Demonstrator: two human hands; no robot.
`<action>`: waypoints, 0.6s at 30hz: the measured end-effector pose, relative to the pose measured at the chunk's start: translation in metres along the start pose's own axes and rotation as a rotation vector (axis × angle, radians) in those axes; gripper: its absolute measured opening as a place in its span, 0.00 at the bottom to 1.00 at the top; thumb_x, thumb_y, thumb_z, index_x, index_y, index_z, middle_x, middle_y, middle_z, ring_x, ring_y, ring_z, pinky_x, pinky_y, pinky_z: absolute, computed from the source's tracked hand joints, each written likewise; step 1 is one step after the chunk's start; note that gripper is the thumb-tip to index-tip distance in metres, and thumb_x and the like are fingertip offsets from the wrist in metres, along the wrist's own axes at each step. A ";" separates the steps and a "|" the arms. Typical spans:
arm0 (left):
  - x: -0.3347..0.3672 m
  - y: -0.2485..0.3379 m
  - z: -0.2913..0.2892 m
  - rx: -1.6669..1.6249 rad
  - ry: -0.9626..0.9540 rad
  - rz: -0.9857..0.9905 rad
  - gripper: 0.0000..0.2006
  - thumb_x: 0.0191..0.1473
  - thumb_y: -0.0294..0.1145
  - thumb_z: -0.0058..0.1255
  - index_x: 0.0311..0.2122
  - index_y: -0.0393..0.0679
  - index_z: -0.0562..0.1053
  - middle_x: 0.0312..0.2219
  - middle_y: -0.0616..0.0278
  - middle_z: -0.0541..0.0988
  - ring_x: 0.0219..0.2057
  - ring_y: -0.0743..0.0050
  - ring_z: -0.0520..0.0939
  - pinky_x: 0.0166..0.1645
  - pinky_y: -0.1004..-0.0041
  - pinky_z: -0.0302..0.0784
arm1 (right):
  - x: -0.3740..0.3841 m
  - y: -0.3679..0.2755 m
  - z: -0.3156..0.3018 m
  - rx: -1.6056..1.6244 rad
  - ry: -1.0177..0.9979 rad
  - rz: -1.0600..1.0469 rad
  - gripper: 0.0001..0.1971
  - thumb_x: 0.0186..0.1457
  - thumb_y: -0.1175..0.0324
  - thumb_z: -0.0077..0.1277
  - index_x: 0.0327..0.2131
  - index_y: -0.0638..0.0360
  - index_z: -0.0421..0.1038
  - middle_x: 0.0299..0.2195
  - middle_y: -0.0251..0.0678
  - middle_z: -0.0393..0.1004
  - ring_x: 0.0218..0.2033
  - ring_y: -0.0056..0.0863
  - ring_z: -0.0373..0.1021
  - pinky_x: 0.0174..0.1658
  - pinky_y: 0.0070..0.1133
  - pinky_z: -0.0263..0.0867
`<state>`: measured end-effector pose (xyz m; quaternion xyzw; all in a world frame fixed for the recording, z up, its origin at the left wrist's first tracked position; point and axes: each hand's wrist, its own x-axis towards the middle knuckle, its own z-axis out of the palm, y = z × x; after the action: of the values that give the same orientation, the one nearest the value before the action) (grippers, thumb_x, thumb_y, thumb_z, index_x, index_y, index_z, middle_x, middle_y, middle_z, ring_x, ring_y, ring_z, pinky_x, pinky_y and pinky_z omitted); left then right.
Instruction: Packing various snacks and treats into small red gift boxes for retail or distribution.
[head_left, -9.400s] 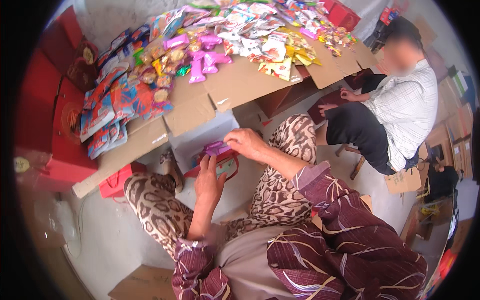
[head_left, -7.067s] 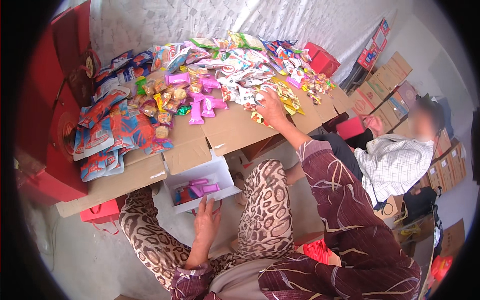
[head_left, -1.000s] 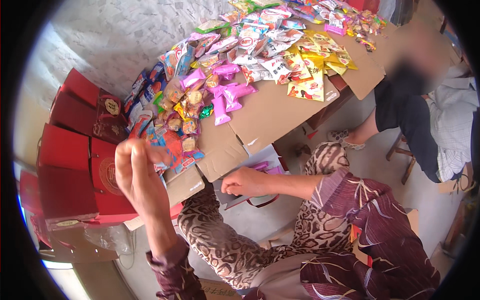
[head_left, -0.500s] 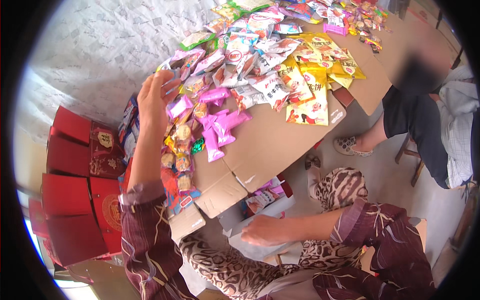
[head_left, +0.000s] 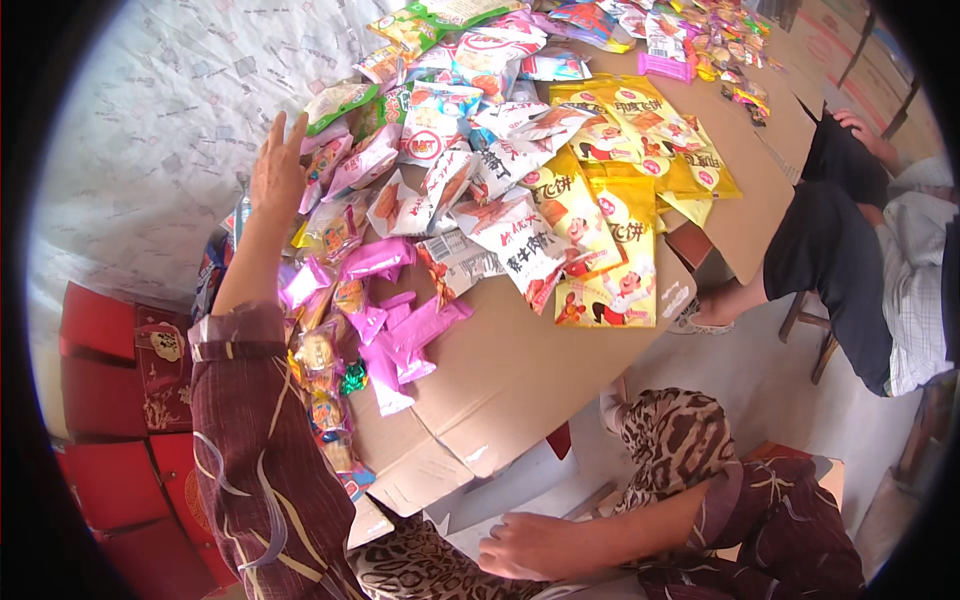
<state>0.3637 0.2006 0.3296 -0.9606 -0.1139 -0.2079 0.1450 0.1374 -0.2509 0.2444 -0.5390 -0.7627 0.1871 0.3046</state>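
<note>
My left hand [head_left: 277, 172], fingers spread wide and empty, should drop squarely onto the pink-and-green plastic snack packets [head_left: 352, 150] just beside it; my right hand [head_left: 530, 545] rests open on the white box [head_left: 510, 485].

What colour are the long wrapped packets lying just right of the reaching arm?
Bright pink packets, clearest in the head view.
</note>
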 end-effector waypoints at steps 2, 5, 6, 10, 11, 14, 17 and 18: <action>0.007 -0.012 0.013 0.036 -0.019 -0.003 0.39 0.43 0.17 0.52 0.63 0.56 0.59 0.62 0.51 0.59 0.57 0.48 0.69 0.56 0.57 0.69 | 0.000 0.001 -0.020 0.059 -0.005 -0.028 0.06 0.50 0.67 0.46 0.30 0.58 0.65 0.25 0.31 0.66 0.28 0.26 0.70 0.30 0.22 0.62; 0.021 -0.019 0.032 0.135 -0.019 -0.007 0.41 0.43 0.20 0.54 0.64 0.61 0.56 0.63 0.55 0.58 0.55 0.51 0.70 0.53 0.55 0.71 | 0.000 0.003 -0.025 0.085 -0.031 -0.004 0.08 0.50 0.64 0.45 0.28 0.57 0.70 0.25 0.34 0.70 0.27 0.30 0.72 0.29 0.27 0.66; 0.026 -0.021 0.038 0.133 -0.025 -0.007 0.41 0.43 0.20 0.54 0.64 0.61 0.56 0.63 0.55 0.58 0.55 0.51 0.70 0.53 0.55 0.71 | 0.000 0.006 -0.026 0.090 -0.033 -0.003 0.08 0.50 0.64 0.45 0.28 0.57 0.70 0.25 0.34 0.70 0.27 0.30 0.72 0.29 0.27 0.66; 0.045 -0.016 0.050 0.102 0.025 0.092 0.38 0.46 0.22 0.54 0.63 0.62 0.59 0.61 0.58 0.62 0.54 0.51 0.72 0.52 0.57 0.72 | -0.002 0.012 -0.034 0.070 -0.002 0.029 0.08 0.49 0.65 0.46 0.25 0.57 0.69 0.23 0.35 0.69 0.26 0.30 0.71 0.28 0.26 0.65; 0.049 -0.014 0.051 0.091 0.023 0.102 0.35 0.48 0.23 0.53 0.62 0.61 0.61 0.60 0.59 0.65 0.53 0.52 0.73 0.51 0.58 0.72 | -0.002 0.013 -0.036 0.054 0.009 0.045 0.07 0.49 0.65 0.46 0.24 0.57 0.69 0.22 0.35 0.69 0.26 0.29 0.71 0.28 0.26 0.65; 0.052 -0.005 0.046 -0.062 0.003 -0.036 0.27 0.53 0.28 0.49 0.59 0.59 0.66 0.55 0.60 0.72 0.49 0.54 0.76 0.50 0.60 0.73 | -0.004 0.016 -0.033 0.104 0.029 0.086 0.07 0.48 0.64 0.48 0.25 0.58 0.69 0.23 0.35 0.69 0.26 0.30 0.70 0.28 0.27 0.65; 0.050 0.008 0.027 -0.101 0.044 -0.206 0.20 0.57 0.31 0.45 0.56 0.56 0.69 0.49 0.58 0.76 0.46 0.53 0.78 0.48 0.59 0.74 | -0.002 0.022 -0.045 0.183 -0.199 0.115 0.16 0.39 0.61 0.59 0.31 0.59 0.71 0.26 0.39 0.70 0.29 0.34 0.71 0.32 0.30 0.66; 0.050 0.003 0.022 -0.100 0.048 -0.202 0.20 0.57 0.31 0.45 0.56 0.56 0.69 0.49 0.58 0.76 0.46 0.53 0.78 0.48 0.59 0.74 | -0.004 0.019 -0.043 0.178 -0.195 0.114 0.16 0.39 0.61 0.59 0.31 0.59 0.71 0.26 0.39 0.70 0.29 0.34 0.71 0.32 0.30 0.66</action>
<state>0.4166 0.2123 0.3314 -0.9449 -0.1962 -0.2500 0.0781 0.1806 -0.2497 0.2637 -0.5317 -0.7371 0.3226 0.2644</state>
